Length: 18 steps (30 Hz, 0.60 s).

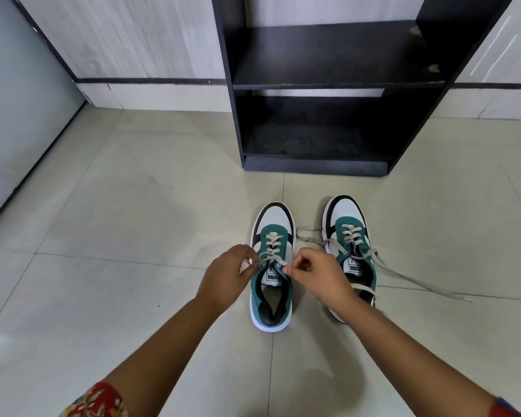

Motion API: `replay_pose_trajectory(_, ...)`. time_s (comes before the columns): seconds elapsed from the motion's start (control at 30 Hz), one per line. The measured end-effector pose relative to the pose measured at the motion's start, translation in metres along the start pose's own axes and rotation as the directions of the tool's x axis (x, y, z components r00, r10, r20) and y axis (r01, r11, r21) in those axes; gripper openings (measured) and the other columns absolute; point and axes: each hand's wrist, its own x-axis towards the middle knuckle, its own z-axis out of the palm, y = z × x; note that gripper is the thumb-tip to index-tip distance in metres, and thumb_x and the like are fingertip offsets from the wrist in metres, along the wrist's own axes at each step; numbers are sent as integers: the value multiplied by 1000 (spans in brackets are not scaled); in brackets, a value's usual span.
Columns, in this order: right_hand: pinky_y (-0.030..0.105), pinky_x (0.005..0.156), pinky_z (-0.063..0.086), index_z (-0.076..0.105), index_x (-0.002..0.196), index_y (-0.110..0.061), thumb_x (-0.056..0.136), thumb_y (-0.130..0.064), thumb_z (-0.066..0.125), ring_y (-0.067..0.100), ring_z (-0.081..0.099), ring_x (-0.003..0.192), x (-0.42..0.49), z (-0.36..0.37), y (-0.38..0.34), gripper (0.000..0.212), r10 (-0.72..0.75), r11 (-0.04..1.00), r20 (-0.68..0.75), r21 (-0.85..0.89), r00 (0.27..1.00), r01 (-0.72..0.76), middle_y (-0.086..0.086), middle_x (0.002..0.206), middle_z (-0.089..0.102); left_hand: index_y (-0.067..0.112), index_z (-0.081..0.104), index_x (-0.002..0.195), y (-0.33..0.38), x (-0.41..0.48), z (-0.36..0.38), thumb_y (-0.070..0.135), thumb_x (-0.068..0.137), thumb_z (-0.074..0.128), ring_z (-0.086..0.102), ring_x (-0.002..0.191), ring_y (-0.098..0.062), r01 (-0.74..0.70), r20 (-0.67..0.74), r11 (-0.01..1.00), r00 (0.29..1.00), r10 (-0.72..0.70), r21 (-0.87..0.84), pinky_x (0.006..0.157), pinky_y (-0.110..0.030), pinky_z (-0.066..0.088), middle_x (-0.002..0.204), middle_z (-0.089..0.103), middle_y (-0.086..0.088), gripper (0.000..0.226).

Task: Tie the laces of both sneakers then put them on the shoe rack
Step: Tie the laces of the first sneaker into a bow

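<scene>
Pale floor tiles (133,206) carry both sneakers, toes toward the shoe rack (328,85). Over the left sneaker (272,266), the left hand (226,278) and right hand (319,275) pinch its lace (271,257) ends (apparently mid-knot); the right sneaker (348,236) lies untied beside the right hand.

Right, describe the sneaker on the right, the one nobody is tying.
The right sneaker is teal with a white toe panel, black trim, a white sole and a branded white tongue label. It stands upright on the tiled floor, toe toward the shoe rack, beside the left sneaker. Its grey laces are untied; they trail loose across the tiles on both sides. The right hand overlaps its heel in view; contact is unclear.
</scene>
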Motion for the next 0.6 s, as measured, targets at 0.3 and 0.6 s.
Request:
replay_pose_trajectory(0.3, 34, 66, 49, 57, 78, -15, 82, -23, 59, 24, 62, 71, -5, -22, 9, 9, 117, 959, 1, -259, 993, -113, 4, 78, 68, 13, 67, 100, -10, -6, -3, 7, 87, 48, 59, 71, -27, -193, -39, 947, 977, 210, 257, 60, -32, 48, 84, 63, -7, 24)
replay_pose_trajectory(0.6, 34, 79, 48, 34, 137, -39, 90, -43, 47, 24, 64, 95, 3, -3, -13, 48, -195, 755, 74, -625, 978, 198, 0, 104, 67, 22, 69, 110, 2, 2, -6, 22, 92, 54, 57, 76, -15, -88, -41, 995, 995, 90, 49, 62, -10, 33, 81, 56, 3, 24)
